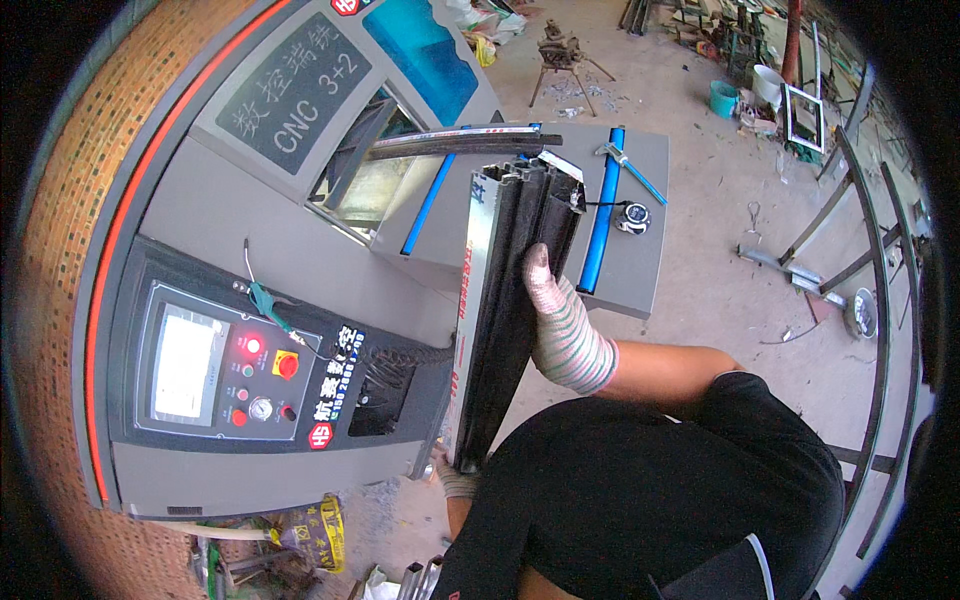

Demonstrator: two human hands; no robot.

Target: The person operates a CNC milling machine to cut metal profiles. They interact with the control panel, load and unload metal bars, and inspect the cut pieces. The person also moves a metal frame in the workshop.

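Observation:
A bundle of black window-frame profiles (pixel 512 285) with a silver, film-covered side stands slanted before me. My right hand (pixel 570 330), in a striped knit glove with a soiled thumb, is closed on the bundle's right side; its thumb lies along the black face and its other fingers are hidden behind. At the bundle's lower end, my left hand (pixel 457 482), also gloved, grips the edge, mostly covered by the profiles and my shirt. Beyond the upper end, more dark profiles (pixel 465 145) lie across the machine's table (pixel 640 270), reaching into its opening.
The grey machine (pixel 330 220) fills the left, with a control panel (pixel 235 365) and a green air gun (pixel 268 303). A tape measure (pixel 632 218) and a blue-handled tool (pixel 640 177) lie on its table. Metal racks (pixel 875 230) stand at right; buckets (pixel 723 98) are farther off.

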